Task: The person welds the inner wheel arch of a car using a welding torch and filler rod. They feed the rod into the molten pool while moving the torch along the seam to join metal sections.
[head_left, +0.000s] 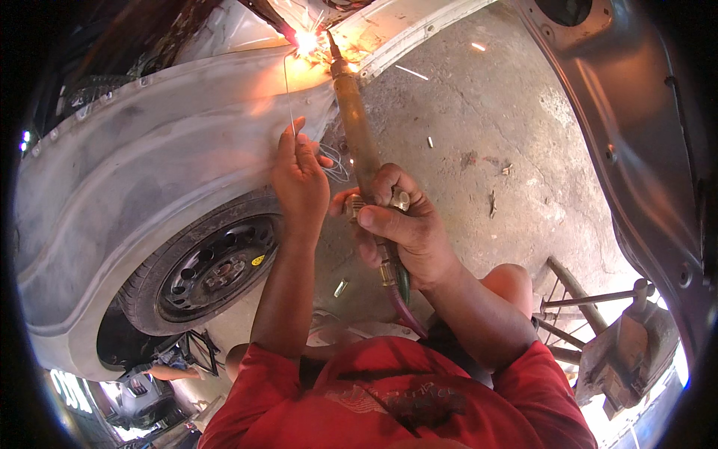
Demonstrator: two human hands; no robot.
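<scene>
My right hand (407, 224) is wrapped round the brass gas welding torch (355, 123), its fingers by the valve knobs. The torch tip points up to the far end of a bare grey car fender (149, 142), where a bright flame (307, 41) glows and sparks fly. Between the fingers of my left hand (299, 176) is a thin filler wire (287, 86), its far end reaching to the glow. Loose coils of wire (338, 165) hang beside that hand. The glare hides the exact spot being heated.
A car wheel (213, 269) sits under the fender at left, with a scissor jack (200, 352) near it. A dark door panel (636, 112) stands on the right. Rusty metal stand parts (587, 307) lie at lower right. Purple and green hoses (404, 303) trail from the torch. Debris dots the concrete floor (486, 112).
</scene>
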